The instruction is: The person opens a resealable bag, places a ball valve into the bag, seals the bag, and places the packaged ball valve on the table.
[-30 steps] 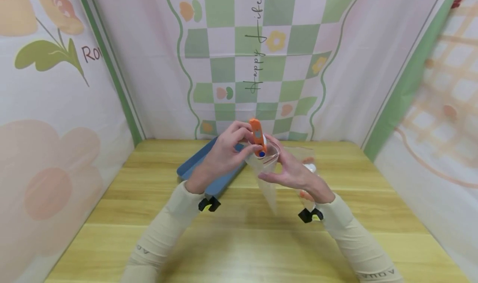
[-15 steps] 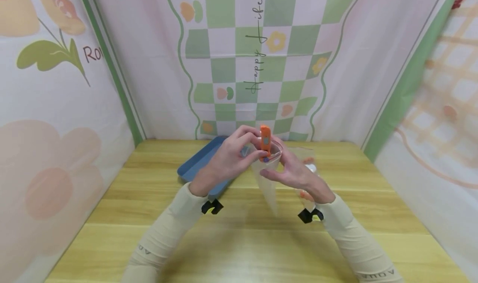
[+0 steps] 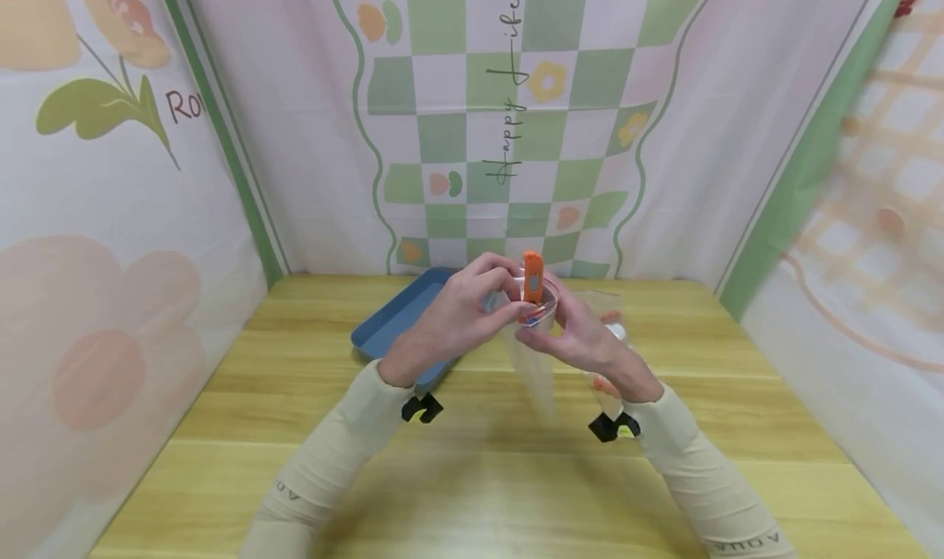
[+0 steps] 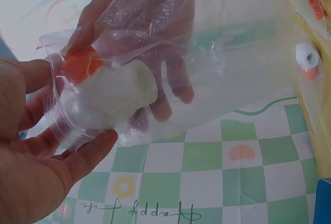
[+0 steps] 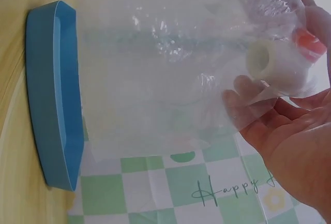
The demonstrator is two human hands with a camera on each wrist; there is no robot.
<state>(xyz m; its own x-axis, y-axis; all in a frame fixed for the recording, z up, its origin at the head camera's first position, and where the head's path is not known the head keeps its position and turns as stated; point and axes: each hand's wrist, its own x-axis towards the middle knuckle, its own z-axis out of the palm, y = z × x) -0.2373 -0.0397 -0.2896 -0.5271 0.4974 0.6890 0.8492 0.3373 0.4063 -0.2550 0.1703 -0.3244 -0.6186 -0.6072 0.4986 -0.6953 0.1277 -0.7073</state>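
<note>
My left hand (image 3: 468,309) holds a narrow orange piece (image 3: 534,274) with a grey patch, together with a white hollow-cored roll (image 4: 121,92), at the mouth of a clear zip bag (image 3: 533,370). The roll shows through the plastic in both wrist views, inside the bag's mouth. The orange piece stands upright above the rim in the head view. My right hand (image 3: 578,329) grips the bag near its opening, thumb in front and the other fingers behind the plastic. The bag hangs down between the hands. The exact kind of the orange piece is unclear.
Behind my left hand a blue tray (image 3: 391,321) lies on the wooden table (image 3: 472,493). Beyond my right wrist lies another clear bag (image 3: 601,301) with a white roll (image 4: 306,54) and orange pieces in it. Printed cloth walls (image 3: 310,133) stand around the table.
My left hand has moved slightly right and down, lowering the orange piece and roll into the bag's mouth. The orange piece has become more upright. The right hand has barely moved.
</note>
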